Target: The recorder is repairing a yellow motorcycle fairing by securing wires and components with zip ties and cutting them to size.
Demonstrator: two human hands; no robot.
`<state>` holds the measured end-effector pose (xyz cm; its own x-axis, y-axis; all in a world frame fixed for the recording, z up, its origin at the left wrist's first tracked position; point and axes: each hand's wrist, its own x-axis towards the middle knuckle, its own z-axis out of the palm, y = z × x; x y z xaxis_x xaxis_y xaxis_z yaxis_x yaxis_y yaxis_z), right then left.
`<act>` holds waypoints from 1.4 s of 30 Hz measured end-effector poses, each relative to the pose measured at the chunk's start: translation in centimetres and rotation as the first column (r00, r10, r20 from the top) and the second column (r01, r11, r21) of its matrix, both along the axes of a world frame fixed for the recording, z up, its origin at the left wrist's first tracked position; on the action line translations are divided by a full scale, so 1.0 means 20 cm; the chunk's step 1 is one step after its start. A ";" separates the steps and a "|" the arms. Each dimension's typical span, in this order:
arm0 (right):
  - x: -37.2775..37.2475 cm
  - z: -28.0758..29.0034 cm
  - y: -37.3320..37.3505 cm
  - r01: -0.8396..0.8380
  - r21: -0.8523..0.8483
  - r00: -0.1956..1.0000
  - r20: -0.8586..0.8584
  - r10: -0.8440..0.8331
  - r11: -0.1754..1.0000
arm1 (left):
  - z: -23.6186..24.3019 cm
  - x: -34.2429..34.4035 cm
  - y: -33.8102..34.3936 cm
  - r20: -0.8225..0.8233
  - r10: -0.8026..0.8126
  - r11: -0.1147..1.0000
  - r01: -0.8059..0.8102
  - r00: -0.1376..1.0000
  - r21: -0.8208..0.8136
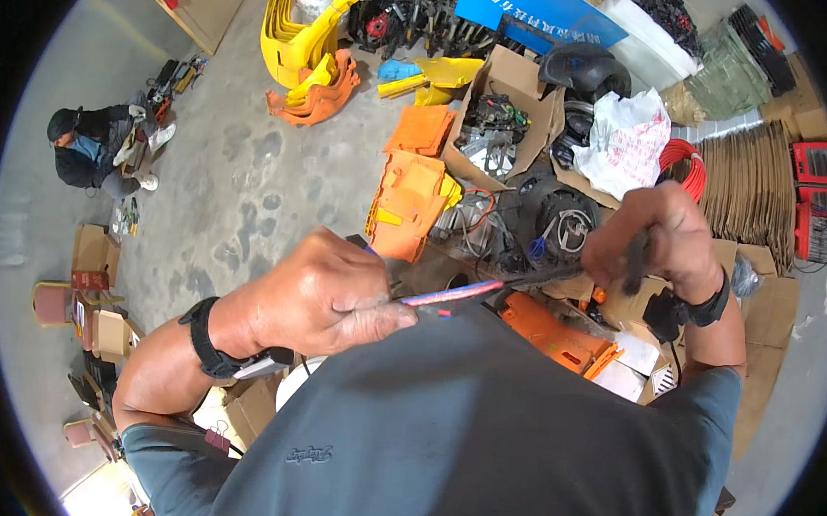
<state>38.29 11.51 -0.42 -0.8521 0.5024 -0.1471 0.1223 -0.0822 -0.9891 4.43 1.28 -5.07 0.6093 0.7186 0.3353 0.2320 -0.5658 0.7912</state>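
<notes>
My left hand (334, 291) is closed, with thumb and fingers pinching a thin bundle of red, blue and pale wires (453, 294). A short loose end, red and blue, shows just below that bundle. From the coloured wires a black covering (546, 276) runs on toward my right hand (650, 241). That hand is closed on the black length, slightly blurred, and a dark strip (635, 265) hangs below its fingers. I cannot tell whether the strip is tape or part of the sheath. Both hands are held up in front of my chest, apart from each other.
Orange panels (407, 198) and an open carton of metal parts (493, 123) lie ahead. Yellow shells (294, 41) are stacked farther off. Flattened cardboard (739, 189) and red cases (818, 183) stand at right. A person (104, 148) sits low at far left.
</notes>
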 end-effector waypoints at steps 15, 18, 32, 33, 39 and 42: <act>-0.26 -0.28 0.32 0.108 -0.234 0.712 -0.660 -0.240 0.966 | -0.29 -0.03 0.15 -0.167 0.237 0.793 -0.290 0.957 -0.536; -0.39 -0.29 0.32 0.108 -0.319 0.684 -0.663 -0.304 0.941 | -0.32 0.02 0.19 -0.081 0.306 0.727 -0.288 0.948 -0.623; -0.65 -0.52 0.15 0.068 -0.414 0.786 -0.538 -0.304 0.908 | -0.39 0.10 0.23 -0.037 0.496 0.698 -0.423 0.868 -0.578; -0.65 -0.51 0.15 0.045 -0.379 0.819 -0.516 -0.251 0.924 | -0.39 0.10 0.23 -0.058 0.462 0.724 -0.414 0.885 -0.552; -0.60 -0.44 0.09 -0.056 -0.290 0.912 -0.404 -0.069 0.955 | -0.36 0.09 0.16 -0.090 0.379 0.823 -0.380 0.921 -0.423; -0.55 -0.40 0.03 -0.103 -0.192 0.953 -0.301 0.041 0.976 | -0.26 0.09 0.10 -0.032 0.262 0.951 -0.263 0.965 -0.163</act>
<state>27.27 12.06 -8.45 -0.9053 0.4241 0.0228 -0.1583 -0.2871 -0.9447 6.18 3.20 -10.18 0.3945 0.8983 0.1935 0.3633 -0.3459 0.8651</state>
